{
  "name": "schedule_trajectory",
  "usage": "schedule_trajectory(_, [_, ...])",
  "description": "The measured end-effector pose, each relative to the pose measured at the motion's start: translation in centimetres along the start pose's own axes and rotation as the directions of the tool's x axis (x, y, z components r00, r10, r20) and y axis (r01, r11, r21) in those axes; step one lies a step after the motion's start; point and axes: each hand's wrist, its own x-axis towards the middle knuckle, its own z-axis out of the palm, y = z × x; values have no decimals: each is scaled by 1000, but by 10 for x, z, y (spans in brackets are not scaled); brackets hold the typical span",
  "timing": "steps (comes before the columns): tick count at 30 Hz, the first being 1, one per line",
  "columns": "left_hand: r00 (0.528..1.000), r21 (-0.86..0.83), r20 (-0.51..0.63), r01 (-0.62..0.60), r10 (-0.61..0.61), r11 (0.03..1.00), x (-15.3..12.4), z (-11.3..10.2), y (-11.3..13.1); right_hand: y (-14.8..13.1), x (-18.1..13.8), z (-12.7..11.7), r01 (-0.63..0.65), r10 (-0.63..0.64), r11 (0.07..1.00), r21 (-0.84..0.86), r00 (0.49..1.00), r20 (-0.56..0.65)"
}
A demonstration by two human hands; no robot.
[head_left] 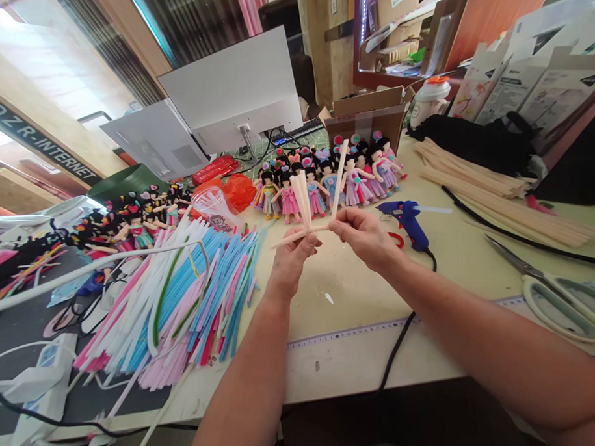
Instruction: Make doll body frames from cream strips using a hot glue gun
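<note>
Between my hands, above the table, is a cluster of beige pipe cleaners [303, 203], some standing upright and one running sideways. My left hand [293, 261] is closed around the lower part of the cluster. With thumb and fingers my right hand [360, 234] pinches the sideways pipe cleaner at its right end, where a length bends upward. Behind my hands stand several small dolls [316, 193] in colourful skirts. A blue glue gun [409, 220] lies just right of my right hand. The fingertips of both hands are partly hidden.
Coloured pipe cleaners [183, 298] are heaped at left, beside a power strip [47, 388]. More beige pipe cleaners [511, 202] and scissors [556, 289] lie at right. A ruler [350, 332] runs along the front edge. A monitor [234, 88] and cardboard box [372, 119] stand behind.
</note>
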Motion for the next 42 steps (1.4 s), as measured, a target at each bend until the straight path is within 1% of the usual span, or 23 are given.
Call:
schedule_trajectory(2, [999,0,-28,28,-28,1000,1,0,0,2,1,-2,32,-32,999,-16,999,-33])
schedule_trajectory(4, [995,22,-93,46,-44,999,2,-1,-1,3,1,-2,89,-92,995,-53,995,-50])
schedule_trajectory(6, [987,34,-145,69,-64,997,3,-2,-3,2,0,-2,181,-188,976,-121,980,-57])
schedule_trajectory(9, [982,-24,-155,107,-110,994,3,-3,-3,-1,-2,-1,308,-332,919,-247,941,-61])
schedule_trajectory(11, [981,-104,-116,143,-155,984,3,-4,0,-4,-4,-1,354,-385,884,-307,922,-46])
schedule_trajectory(14, [970,-210,-17,233,-241,950,2,-4,5,-5,-5,-2,428,-456,836,-342,890,-3])
schedule_trajectory(18, [943,-242,54,332,-329,912,2,-7,7,-3,-6,-2,522,-540,766,-375,839,65])
schedule_trajectory(20, [929,-249,93,371,-359,895,2,-8,6,-2,-7,-1,541,-549,748,-385,830,99])
schedule_trajectory(24, [888,-303,190,458,-419,835,1,-11,5,-1,-8,0,556,-541,742,-374,827,156])
schedule_trajectory(27, [866,-307,220,498,-449,811,1,-12,5,-1,-8,0,559,-532,735,-383,826,184])
schedule_trajectory(30, [872,-279,196,489,-449,826,2,-12,3,0,-8,0,556,-523,733,-392,829,198])
schedule_trajectory(34, [903,-258,125,430,-411,865,3,-10,1,1,-8,0,534,-488,753,-385,845,217])
schedule_trajectory(39, [954,-181,64,300,-293,937,2,-9,2,0,-8,-1,512,-459,765,-390,859,227])
schedule_trajectory(42, [977,-140,14,214,-214,967,2,-8,2,-1,-8,-1,496,-445,774,-393,868,219])
